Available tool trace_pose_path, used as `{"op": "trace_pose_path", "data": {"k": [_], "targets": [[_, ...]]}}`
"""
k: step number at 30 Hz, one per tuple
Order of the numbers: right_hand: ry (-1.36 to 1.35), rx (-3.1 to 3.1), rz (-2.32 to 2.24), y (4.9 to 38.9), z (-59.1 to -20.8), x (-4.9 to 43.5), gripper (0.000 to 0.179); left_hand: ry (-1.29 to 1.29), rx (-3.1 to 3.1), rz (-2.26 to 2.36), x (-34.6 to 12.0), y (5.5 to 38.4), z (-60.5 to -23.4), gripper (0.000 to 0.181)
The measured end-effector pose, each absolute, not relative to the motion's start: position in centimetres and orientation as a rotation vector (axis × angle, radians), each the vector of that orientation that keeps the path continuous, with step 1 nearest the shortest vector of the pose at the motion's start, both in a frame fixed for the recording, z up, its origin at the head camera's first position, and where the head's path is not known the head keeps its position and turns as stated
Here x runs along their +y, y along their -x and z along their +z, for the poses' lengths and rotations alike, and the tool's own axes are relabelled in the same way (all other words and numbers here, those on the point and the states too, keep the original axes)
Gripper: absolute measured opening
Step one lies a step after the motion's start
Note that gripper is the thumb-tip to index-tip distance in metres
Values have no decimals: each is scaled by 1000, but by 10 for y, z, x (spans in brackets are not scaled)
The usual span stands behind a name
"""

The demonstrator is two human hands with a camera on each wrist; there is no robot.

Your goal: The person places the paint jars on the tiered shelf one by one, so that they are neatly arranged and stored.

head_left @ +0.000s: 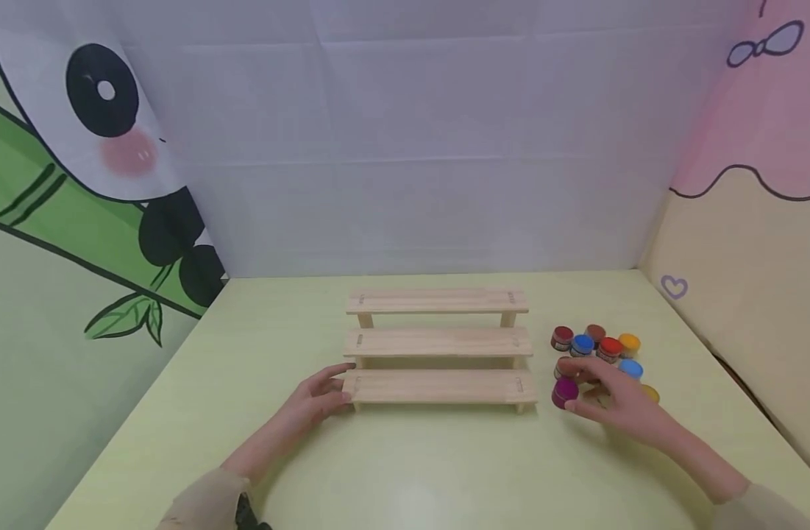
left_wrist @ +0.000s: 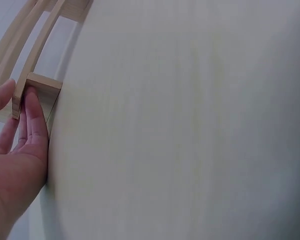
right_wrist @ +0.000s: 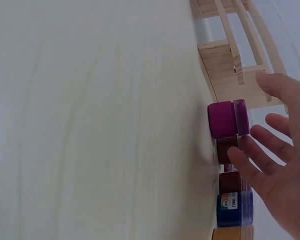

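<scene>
A three-tier wooden rack [head_left: 438, 342] stands mid-table. My left hand [head_left: 315, 397] is at the left end of its lowest board; in the left wrist view, the thumb and fingers of the left hand [left_wrist: 20, 155] lie on either side of that wooden board [left_wrist: 35, 55], holding its end. Over the group of small paint jars to the right of the rack hovers my right hand [head_left: 619, 401], its fingers spread and holding nothing. Nearest to it is a purple paint jar [head_left: 564, 393]. The right wrist view shows the right hand [right_wrist: 285, 155] beside this purple jar [right_wrist: 222, 120], with a gap between.
Behind the purple jar are several more paint jars: dark red [head_left: 562, 338], blue [head_left: 582, 345], red [head_left: 609, 349], orange-yellow [head_left: 629, 344] and light blue [head_left: 631, 368]. A white backdrop [head_left: 418, 147] closes off the back, with painted panels on both sides.
</scene>
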State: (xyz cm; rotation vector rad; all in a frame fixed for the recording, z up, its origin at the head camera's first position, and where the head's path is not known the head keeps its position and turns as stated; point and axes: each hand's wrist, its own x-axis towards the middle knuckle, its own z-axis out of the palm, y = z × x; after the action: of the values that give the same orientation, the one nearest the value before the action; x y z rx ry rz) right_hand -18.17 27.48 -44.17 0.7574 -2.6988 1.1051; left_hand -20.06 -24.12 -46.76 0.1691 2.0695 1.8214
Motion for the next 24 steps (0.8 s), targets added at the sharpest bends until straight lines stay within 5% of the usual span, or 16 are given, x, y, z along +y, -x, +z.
{"op": "trace_pose_path", "data": {"k": [24], "targets": [[-858, -2749, 1193, 204, -446, 281, 45, -184, 1936, 1862, -249, 202, -468, 69]]}}
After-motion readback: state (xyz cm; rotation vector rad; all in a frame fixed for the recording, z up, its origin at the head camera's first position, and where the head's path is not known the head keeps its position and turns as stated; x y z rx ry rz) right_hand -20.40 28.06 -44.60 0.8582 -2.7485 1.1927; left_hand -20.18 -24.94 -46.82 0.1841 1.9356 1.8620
